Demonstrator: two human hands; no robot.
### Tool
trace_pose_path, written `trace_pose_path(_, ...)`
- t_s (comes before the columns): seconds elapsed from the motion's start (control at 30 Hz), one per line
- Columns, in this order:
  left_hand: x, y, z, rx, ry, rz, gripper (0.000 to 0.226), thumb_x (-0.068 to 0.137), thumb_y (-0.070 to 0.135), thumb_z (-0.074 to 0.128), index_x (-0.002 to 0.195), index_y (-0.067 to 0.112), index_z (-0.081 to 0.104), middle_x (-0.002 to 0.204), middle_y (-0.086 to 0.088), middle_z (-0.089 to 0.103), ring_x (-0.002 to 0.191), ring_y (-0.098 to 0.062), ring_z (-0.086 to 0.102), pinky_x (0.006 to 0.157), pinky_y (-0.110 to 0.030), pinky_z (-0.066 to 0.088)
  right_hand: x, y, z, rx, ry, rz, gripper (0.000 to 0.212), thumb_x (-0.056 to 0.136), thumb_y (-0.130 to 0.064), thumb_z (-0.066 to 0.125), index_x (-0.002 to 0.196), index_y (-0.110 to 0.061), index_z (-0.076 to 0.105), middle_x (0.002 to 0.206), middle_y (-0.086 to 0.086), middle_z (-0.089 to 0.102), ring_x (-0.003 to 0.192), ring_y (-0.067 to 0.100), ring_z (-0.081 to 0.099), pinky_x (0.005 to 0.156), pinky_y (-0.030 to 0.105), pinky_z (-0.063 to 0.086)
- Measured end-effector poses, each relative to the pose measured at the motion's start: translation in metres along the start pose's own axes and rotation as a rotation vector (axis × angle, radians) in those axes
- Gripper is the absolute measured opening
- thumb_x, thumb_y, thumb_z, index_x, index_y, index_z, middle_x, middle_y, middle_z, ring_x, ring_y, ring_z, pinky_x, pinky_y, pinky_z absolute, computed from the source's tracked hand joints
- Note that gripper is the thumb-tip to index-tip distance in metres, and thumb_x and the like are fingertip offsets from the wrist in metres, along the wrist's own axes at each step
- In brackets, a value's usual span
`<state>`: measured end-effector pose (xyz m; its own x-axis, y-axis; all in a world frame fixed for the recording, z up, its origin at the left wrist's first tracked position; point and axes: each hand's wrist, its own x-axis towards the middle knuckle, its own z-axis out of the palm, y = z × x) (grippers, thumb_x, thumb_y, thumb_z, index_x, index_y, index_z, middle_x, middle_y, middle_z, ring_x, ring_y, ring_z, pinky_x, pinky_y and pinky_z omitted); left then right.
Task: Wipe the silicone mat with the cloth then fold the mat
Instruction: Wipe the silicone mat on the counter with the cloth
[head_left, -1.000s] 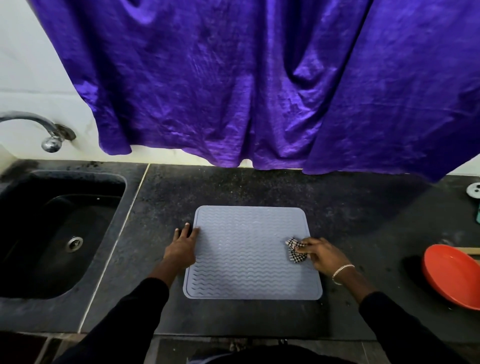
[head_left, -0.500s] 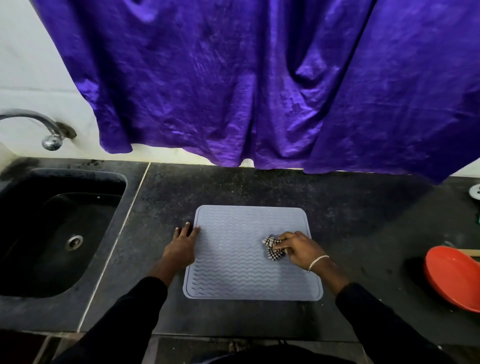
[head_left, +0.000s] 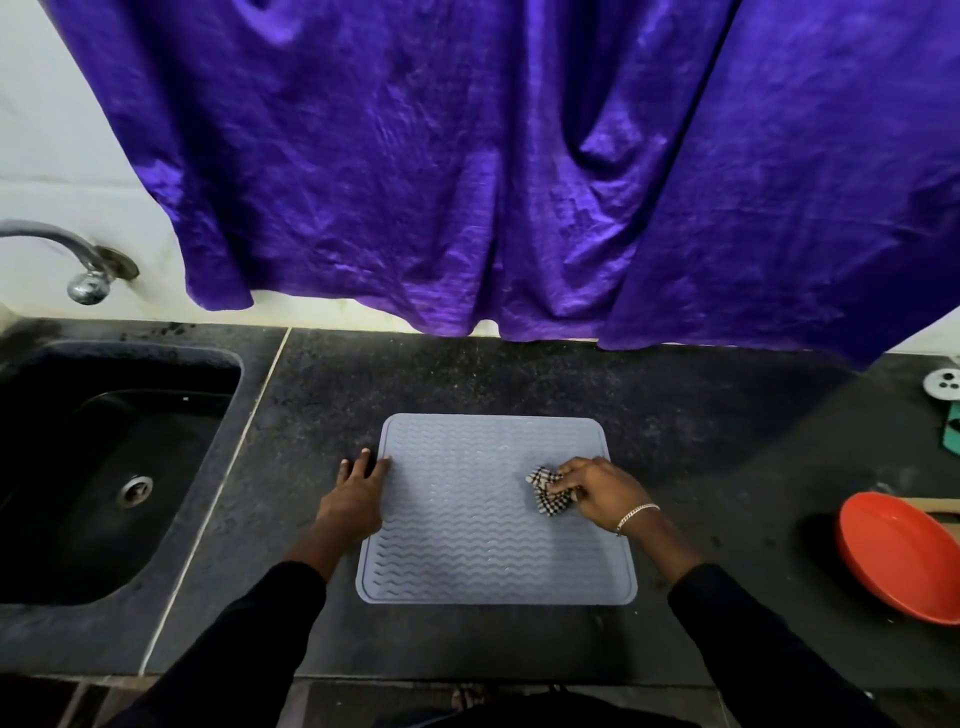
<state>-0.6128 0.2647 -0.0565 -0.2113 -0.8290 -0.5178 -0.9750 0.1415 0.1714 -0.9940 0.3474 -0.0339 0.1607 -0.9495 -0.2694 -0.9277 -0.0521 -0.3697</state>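
- Shifted back toward the mat's right edge since half a second ago: right hand (head_left: 597, 493), fingers bunched around the crumpled checked cloth (head_left: 549, 498), pressing it onto the mat's right half.
- Unmoved: left hand (head_left: 356, 499), spread flat, palm on the counter, fingertips (head_left: 383, 464) just over the left edge of the silicone mat (head_left: 467, 545).
- Lying flat and unfolded between the two hands, grey with wavy ridges, on the dark stone counter (head_left: 467, 644).
- Circling the right wrist: silver bracelet (head_left: 636, 517).
- Well to the left of the left hand: black sink (head_left: 104, 467), tap (head_left: 88, 280) above it.
- Far right of the right hand: red bowl (head_left: 898, 561).
- Beyond both hands, hanging over the wall: purple curtain (head_left: 467, 182).
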Motion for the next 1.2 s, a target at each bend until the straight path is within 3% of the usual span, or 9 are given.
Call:
trace_pose_path(0.3,0.002,-0.001,0.002,-0.01,0.003,-0.004,0.097,0.086,0.01,0.059,0.159,0.032,-0.001,0.167,0.0,-0.013,0.154,-0.034,-0.008,0.117,-0.054,0.032,-0.01,-0.008,0.033,0.037,-0.02,-0.029,0.051,0.085,-0.008,0.059,0.121,-0.043,0.065,0.138,-0.017,0.054,0.119,0.018,0.051,0.105,0.028,0.039)
trace_pose_path(0.53,0.002,-0.003,0.003,-0.007,0.015,0.002,0.098,0.084,0.011,0.062,0.159,0.032,0.001,0.167,0.0,-0.011,0.154,-0.034,-0.006,0.117,-0.052,0.032,-0.02,0.01,0.017,-0.024,0.005,0.028,0.053,0.081,-0.006,0.056,0.116,-0.044,0.068,0.135,-0.018,0.056,0.109,0.019,0.053,0.099,0.03,0.045)
trace_pose_path(0.93,0.002,-0.003,0.003,-0.012,-0.004,0.004,0.1,0.085,0.012,0.063,0.159,0.032,-0.001,0.167,0.0,-0.013,0.154,-0.034,-0.008,0.117,-0.053,0.031,0.007,-0.051,0.027,0.018,0.003,-0.106,0.05,0.087,-0.007,0.057,0.122,-0.042,0.065,0.139,-0.019,0.054,0.114,0.016,0.049,0.094,0.029,0.046)
trace_pose_path(1.2,0.004,-0.004,0.004,-0.012,0.001,0.001,0.101,0.084,0.011,0.064,0.159,0.033,-0.001,0.167,0.001,-0.014,0.154,-0.033,-0.008,0.117,-0.053,0.033,-0.01,-0.01,0.029,-0.033,0.008,-0.016,0.054,0.081,-0.006,0.054,0.12,-0.043,0.066,0.137,-0.018,0.055,0.117,0.018,0.052,0.101,0.029,0.043)
